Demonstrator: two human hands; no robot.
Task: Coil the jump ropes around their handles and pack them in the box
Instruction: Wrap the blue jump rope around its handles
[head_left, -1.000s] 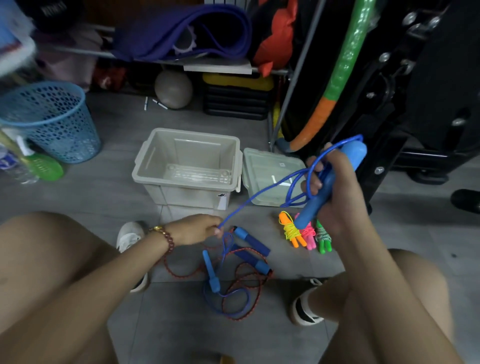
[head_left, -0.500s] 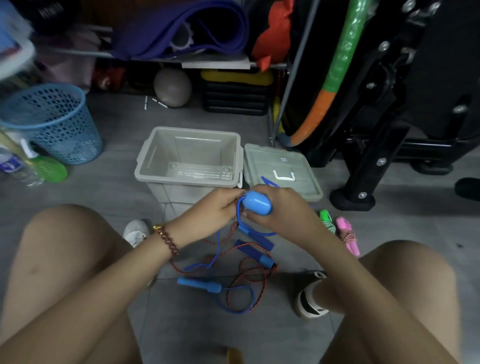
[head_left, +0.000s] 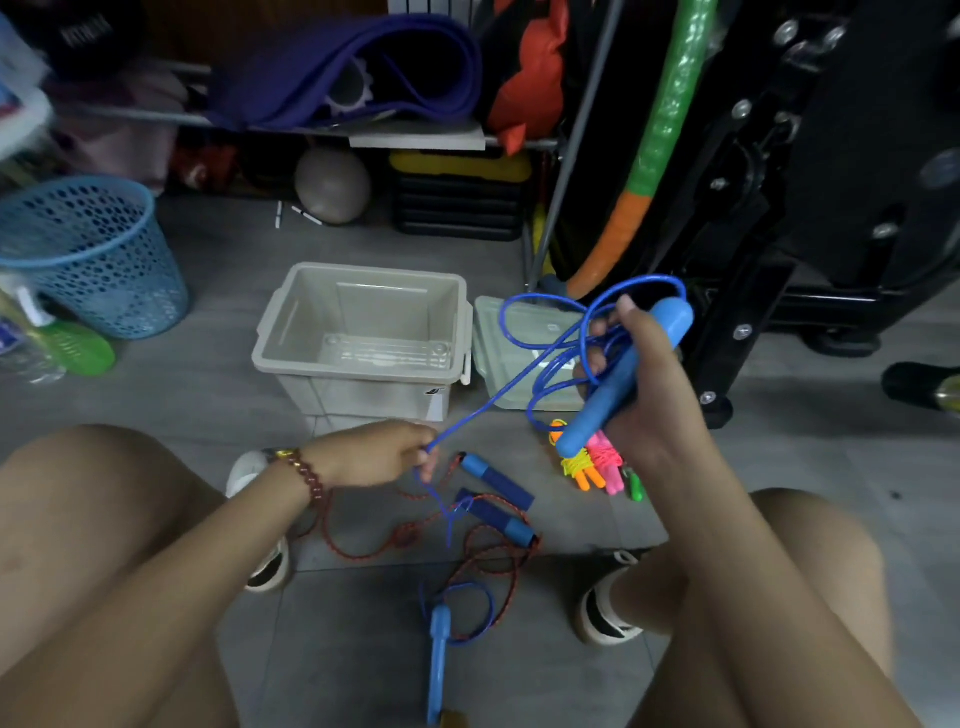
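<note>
The person crouches with bare knees spread and both forearms stretched forward between them. The left hand (head_left: 374, 452) sits low, fingertips pinching the blue rope (head_left: 493, 405). The right hand (head_left: 655, 397) is raised higher, fingers curled round the tilted blue handle (head_left: 621, 382).

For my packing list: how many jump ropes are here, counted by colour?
blue rope: 1
red rope with dark blue handles: 1
orange rope: 1
pink rope: 1
green rope: 1
Total: 5
</note>
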